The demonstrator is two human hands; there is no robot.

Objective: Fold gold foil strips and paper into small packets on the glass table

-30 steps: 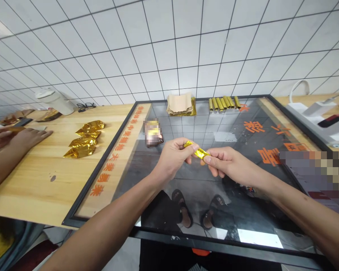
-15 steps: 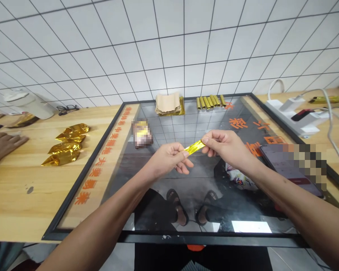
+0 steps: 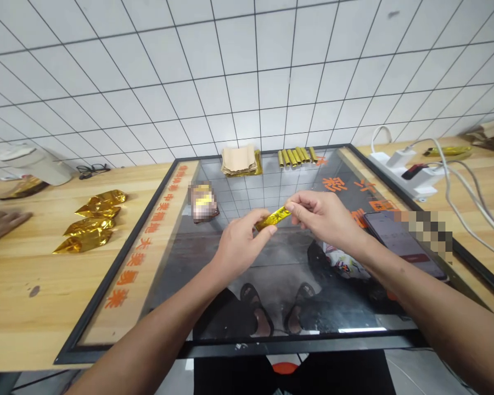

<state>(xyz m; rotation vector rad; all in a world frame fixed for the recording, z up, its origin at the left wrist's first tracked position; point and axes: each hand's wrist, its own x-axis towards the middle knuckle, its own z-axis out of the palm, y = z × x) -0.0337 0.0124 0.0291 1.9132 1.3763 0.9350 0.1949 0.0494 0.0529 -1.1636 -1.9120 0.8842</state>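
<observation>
**Item 1:** gold foil strip [image 3: 273, 219], narrow and crumpled, held level in the air above the middle of the glass panel [image 3: 275, 258], with one end in each hand.

**Item 2:** left hand [image 3: 241, 244], nearly closed, thumb and bent fingers pinching the strip's left end.

**Item 3:** right hand [image 3: 323, 216], nearly closed, thumb and fingertips pinching the strip's right end. The two hands are just apart, with the strip between them.

**Item 4:** glass panel, black-framed, with orange characters, set into a wooden tabletop [image 3: 28, 307].

**On the panel, far edge:** stack of brown paper sheets [image 3: 239, 161] on gold foil; row of small gold rolls [image 3: 295, 156] just beside it.

**On the panel, left:** small pixelated object [image 3: 201, 203] with gold showing.

**On the panel, right:** phone [image 3: 403, 244], partly pixelated.

**Left of the panel:** four gold foil packets [image 3: 93, 222] in a loose column on the tabletop; a co-worker's hand [image 3: 0, 224] at the edge of view; cream-coloured cup [image 3: 37, 167]; glasses [image 3: 91, 170].

**Right of the panel:** white power strip [image 3: 399, 170] with pale cables [image 3: 456, 203].
</observation>
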